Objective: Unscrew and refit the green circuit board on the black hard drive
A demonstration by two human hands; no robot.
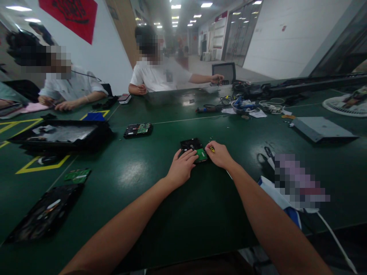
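Observation:
A hard disk drive (191, 144) lies on the green table in front of me, its green circuit board (202, 154) facing up. My left hand (183, 165) rests flat over its near left side, fingers stretched out and covering part of it. At the drive's right edge, my right hand (219, 153) is closed around a small screwdriver (212, 149). Only a yellow and black bit of the tool shows by the fingertips; my hand hides most of it. Tiny loose bits, perhaps screws (211, 138), lie just beyond the drive.
Another hard drive (138, 130) lies to the left, near a black tray (60, 143). A loose circuit board (77, 175) and a black casing (46, 212) sit nearer. Cables (243, 104) and a grey metal box (323, 128) are on the right. Two people sit across the table.

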